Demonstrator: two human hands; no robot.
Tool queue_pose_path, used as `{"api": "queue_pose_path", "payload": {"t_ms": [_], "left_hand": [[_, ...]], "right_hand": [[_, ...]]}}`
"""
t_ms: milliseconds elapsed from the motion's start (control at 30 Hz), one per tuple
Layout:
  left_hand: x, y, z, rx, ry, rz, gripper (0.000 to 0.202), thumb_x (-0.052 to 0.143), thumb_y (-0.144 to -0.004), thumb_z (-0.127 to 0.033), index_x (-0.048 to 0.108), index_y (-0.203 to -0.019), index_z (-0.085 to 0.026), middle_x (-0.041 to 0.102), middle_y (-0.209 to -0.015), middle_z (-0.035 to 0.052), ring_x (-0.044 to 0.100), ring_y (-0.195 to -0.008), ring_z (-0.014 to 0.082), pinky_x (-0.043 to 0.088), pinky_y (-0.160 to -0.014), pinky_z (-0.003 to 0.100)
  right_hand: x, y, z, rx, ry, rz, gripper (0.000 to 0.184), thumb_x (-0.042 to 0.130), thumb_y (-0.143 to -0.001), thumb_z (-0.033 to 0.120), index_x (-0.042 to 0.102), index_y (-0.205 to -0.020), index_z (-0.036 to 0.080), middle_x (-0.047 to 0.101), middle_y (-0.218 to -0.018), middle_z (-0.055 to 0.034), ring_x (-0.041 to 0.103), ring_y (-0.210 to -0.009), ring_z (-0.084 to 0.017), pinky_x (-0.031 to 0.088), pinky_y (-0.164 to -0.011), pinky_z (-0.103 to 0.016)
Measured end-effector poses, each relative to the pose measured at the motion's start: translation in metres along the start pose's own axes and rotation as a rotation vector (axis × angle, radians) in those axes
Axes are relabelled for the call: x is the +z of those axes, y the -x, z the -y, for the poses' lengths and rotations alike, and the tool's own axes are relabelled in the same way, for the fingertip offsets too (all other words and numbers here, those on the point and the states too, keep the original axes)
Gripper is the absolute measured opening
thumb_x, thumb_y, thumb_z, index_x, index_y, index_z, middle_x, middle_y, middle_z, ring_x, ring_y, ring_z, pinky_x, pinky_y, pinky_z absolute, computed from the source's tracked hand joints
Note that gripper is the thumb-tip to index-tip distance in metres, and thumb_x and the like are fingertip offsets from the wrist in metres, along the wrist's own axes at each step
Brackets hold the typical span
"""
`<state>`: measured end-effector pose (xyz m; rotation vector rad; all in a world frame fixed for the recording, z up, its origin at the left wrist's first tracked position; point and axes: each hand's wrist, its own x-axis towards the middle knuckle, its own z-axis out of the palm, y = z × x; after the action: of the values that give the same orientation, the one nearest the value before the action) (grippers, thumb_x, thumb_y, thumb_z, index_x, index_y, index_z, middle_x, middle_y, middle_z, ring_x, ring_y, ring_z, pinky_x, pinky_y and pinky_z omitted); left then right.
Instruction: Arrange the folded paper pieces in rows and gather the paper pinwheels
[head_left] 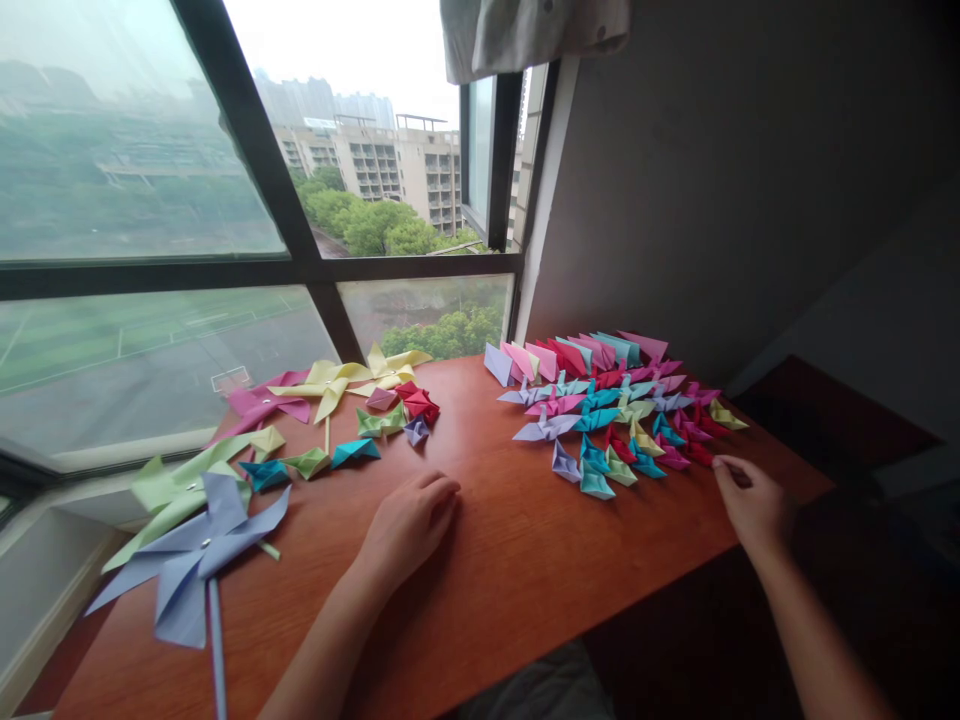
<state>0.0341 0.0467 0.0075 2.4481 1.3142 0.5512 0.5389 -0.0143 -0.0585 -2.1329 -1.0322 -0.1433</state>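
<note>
My left hand (412,525) rests on the wooden table (517,590) with its fingers curled in and nothing visible in them. At the table's right edge my right hand (754,505) is closed in a pinch, thumb and forefinger at the tip of a red paper boat (700,454). That boat lies at the end of a front row of folded boats, among them a light teal boat (597,484) and a lavender boat (565,462). Behind them stand rows of paper cranes, including a lavender crane (545,428) and a blue crane (598,395).
Paper pinwheels lie on the left, including a lavender pinwheel (206,545), a green pinwheel (191,485) and a yellow pinwheel (328,383). Near them sit small folded pieces, such as a blue boat (355,453). Folded paper planes (570,357) line the back right. A window frame (307,270) borders the table.
</note>
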Motion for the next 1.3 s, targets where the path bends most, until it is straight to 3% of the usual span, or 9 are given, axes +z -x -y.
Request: {"api": "queue_pose_path", "payload": {"t_ms": [1067,1300], "left_hand": [[-0.0021,-0.0014,-0.0012,0.003,0.028,0.029,0.023,0.044,-0.096,-0.023,0.067,-0.093,-0.023,0.067,-0.096,0.0055,0.064,-0.084,0.0183,0.048,-0.074,0.027],[-0.0009,-0.0005,0.0000,0.016,0.019,0.014,0.023,0.045,-0.095,-0.023,0.068,-0.094,-0.023,0.067,-0.096,0.0058,0.065,-0.083,0.0185,0.048,-0.073,0.027]], "right_hand": [[0.0024,-0.0004,0.0023,-0.133,0.016,-0.017,0.056,0.048,-0.080,0.060,0.076,-0.093,0.014,0.073,-0.079,-0.0125,0.068,-0.074,-0.029,0.048,-0.066,-0.037],[0.0011,0.0014,0.0027,-0.114,-0.039,-0.045,0.050,0.051,-0.081,0.056,0.074,-0.097,0.014,0.074,-0.085,-0.0119,0.069,-0.077,-0.028,0.050,-0.070,-0.037]]}}
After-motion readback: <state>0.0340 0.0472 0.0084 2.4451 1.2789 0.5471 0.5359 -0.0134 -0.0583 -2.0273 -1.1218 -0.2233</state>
